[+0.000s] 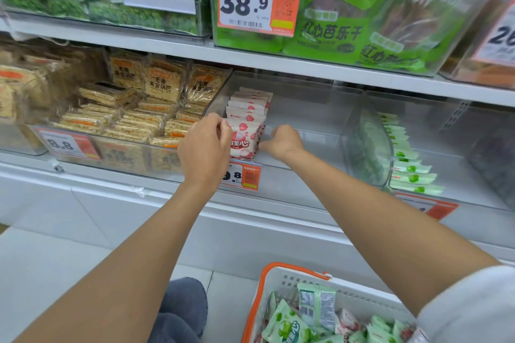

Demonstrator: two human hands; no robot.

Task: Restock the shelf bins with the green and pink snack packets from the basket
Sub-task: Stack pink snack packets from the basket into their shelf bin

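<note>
A row of pink snack packets (pixel 245 120) stands upright at the left end of a clear shelf bin (pixel 306 108). My left hand (pixel 204 145) pinches the left edge of the front pink packet. My right hand (pixel 281 140) has its fingers curled against the right side of the same row. To the right, green snack packets (pixel 407 164) are lined up in a second clear bin (pixel 362 147). The white basket with orange rim (pixel 263 287) sits at the bottom, holding several green packets (pixel 289 323) and pink ones (pixel 345 320).
A bin of beige rice-cracker packs (pixel 133 108) stands left of the pink bin. Orange price tags (pixel 242 175) hang on the shelf edge. The shelf above holds green dried-fruit bags (pixel 334 28). My knee in grey trousers (pixel 181 309) is beside the basket.
</note>
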